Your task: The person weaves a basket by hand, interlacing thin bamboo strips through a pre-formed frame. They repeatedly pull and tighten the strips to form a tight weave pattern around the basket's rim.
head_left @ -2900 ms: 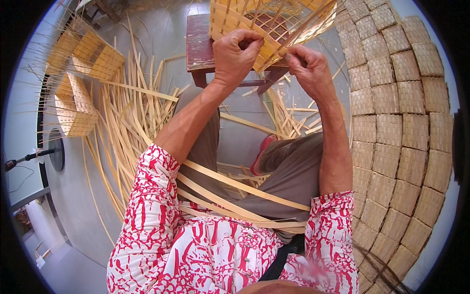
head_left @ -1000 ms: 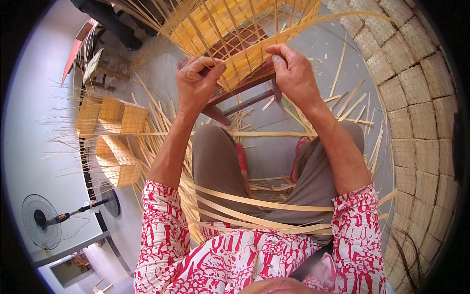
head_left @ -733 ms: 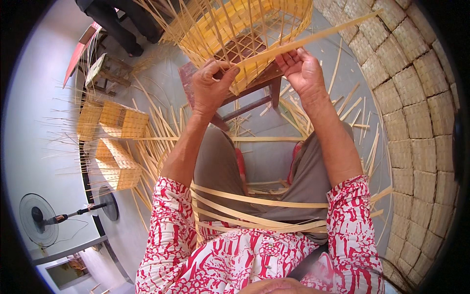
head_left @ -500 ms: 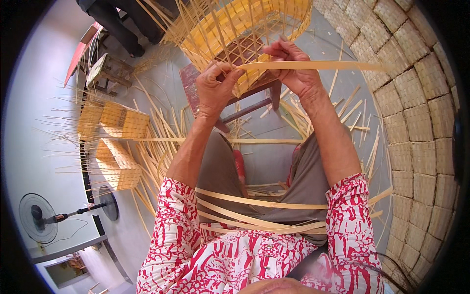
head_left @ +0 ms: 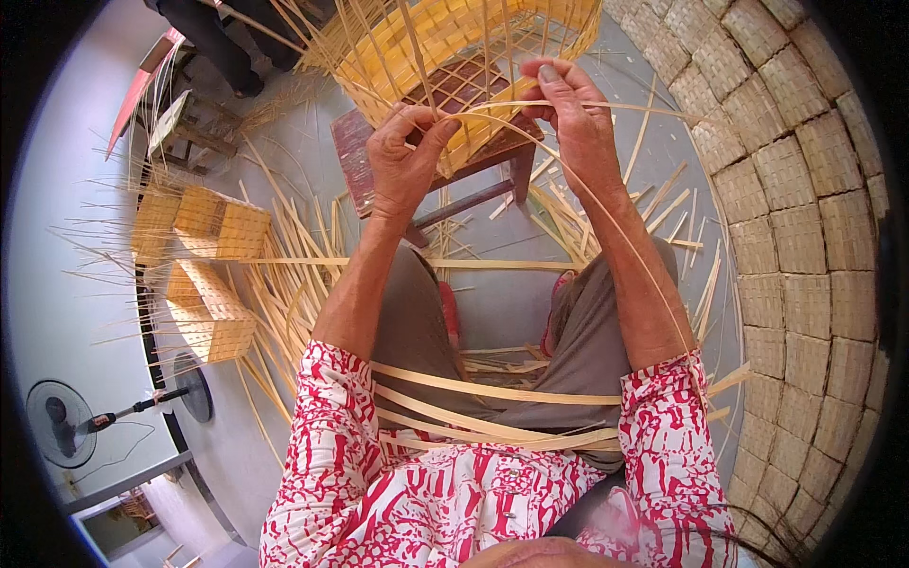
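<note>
A yellow woven bamboo basket (head_left: 388, 59), with tall loose stakes along its near side, rests on a dark red stool (head_left: 355, 170). At the basket's near corner my left hand (head_left: 402, 156) is closed, pinching a bamboo strip between thumb and forefinger. My right hand (head_left: 585, 128) is partly closed on the same strip further right, its thumb raised. From the left fingers a pale bamboo strip (head_left: 653, 110) runs past the right hand, and a thinner strip (head_left: 606, 210) curves down over my right forearm.
Several flat strips (head_left: 502, 390) lie across my lap. Smaller woven baskets (head_left: 232, 227) with spiky ends stand at left, by a fan (head_left: 62, 423). Cut strips (head_left: 294, 275) litter the floor. Stacked woven panels (head_left: 781, 237) line the right side. A person's legs (head_left: 213, 47) show at the far left.
The strip, seen broad and as one before, now shows as two narrow strands, one curving down over my right forearm. My right hand has turned, its thumb now up. The view has shifted slightly.
</note>
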The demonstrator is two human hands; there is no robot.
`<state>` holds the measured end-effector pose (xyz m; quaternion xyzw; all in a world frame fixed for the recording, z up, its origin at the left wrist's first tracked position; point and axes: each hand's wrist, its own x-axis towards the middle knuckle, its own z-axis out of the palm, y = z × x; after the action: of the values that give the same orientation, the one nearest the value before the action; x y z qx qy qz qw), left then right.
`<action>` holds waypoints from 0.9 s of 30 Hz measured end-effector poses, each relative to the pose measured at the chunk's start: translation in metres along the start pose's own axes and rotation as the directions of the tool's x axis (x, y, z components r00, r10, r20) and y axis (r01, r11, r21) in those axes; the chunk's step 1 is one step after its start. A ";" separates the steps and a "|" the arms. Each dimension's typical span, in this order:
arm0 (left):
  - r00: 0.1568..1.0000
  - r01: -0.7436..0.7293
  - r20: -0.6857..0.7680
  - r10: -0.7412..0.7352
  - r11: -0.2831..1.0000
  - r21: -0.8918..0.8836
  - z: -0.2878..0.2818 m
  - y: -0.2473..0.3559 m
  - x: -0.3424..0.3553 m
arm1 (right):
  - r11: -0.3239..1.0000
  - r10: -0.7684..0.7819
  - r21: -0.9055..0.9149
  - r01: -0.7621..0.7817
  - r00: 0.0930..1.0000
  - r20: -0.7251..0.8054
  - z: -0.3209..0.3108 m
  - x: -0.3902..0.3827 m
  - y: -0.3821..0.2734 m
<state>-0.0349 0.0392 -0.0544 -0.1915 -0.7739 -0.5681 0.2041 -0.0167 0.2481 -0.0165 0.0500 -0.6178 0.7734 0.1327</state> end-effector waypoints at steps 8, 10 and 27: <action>0.999 -0.050 -0.007 0.050 0.998 0.028 -0.001 0.004 0.001 | 0.986 -0.120 -0.108 0.127 0.990 0.068 -0.012 0.016 -0.001; 0.999 -0.015 -0.037 0.015 1.000 -0.008 0.001 0.009 -0.001 | 1.000 -0.021 -0.017 0.020 0.999 -0.049 -0.015 0.015 0.003; 0.989 -0.144 0.011 0.146 0.956 0.255 -0.003 0.013 0.003 | 0.968 -0.232 -0.085 0.234 0.972 0.037 0.020 -0.028 -0.015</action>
<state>-0.0305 0.0398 -0.0414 -0.2175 -0.8235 -0.4483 0.2712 0.0128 0.2277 -0.0044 0.1267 -0.6432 0.7234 0.2165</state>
